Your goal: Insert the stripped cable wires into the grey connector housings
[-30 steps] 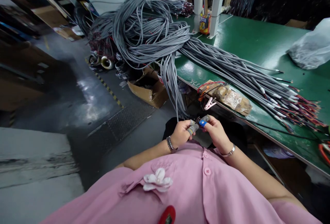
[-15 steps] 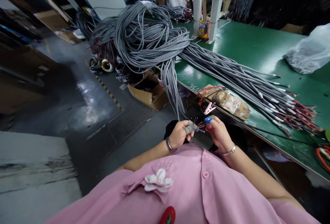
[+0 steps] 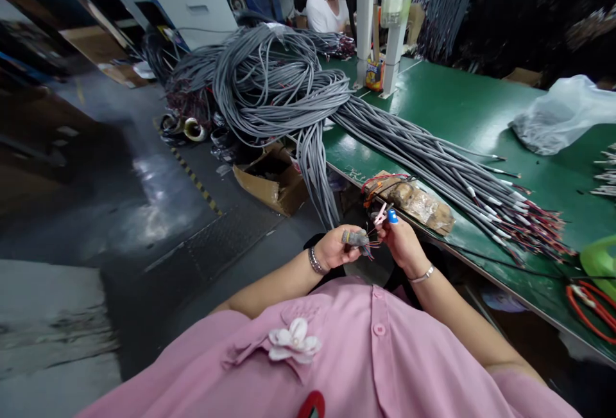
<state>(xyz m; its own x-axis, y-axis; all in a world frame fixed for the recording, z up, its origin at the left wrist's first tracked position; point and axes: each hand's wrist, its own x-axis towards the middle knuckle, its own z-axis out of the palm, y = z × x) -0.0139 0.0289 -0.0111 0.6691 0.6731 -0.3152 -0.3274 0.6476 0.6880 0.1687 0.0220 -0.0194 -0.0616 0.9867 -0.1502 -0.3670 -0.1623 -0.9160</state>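
Beside the green bench [image 3: 433, 103], both hands have risen, fingers pinching the cable end [image 3: 362, 243].

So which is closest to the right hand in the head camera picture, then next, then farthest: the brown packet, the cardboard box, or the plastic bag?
From the right hand:
1. Brown packet, just above it on the table edge.
2. Cardboard box, on the floor, to the left.
3. Plastic bag, far right on the table.

Grey cables [image 3: 289, 90], red-tipped; green bench [image 3: 457, 103]. Pink shirt [image 3: 366, 354], white flower [image 3: 294, 339]. Blue fingertip cover [image 3: 393, 216]. Brown box [image 3: 272, 180]. Yellow-black striped floor line [image 3: 195, 177].
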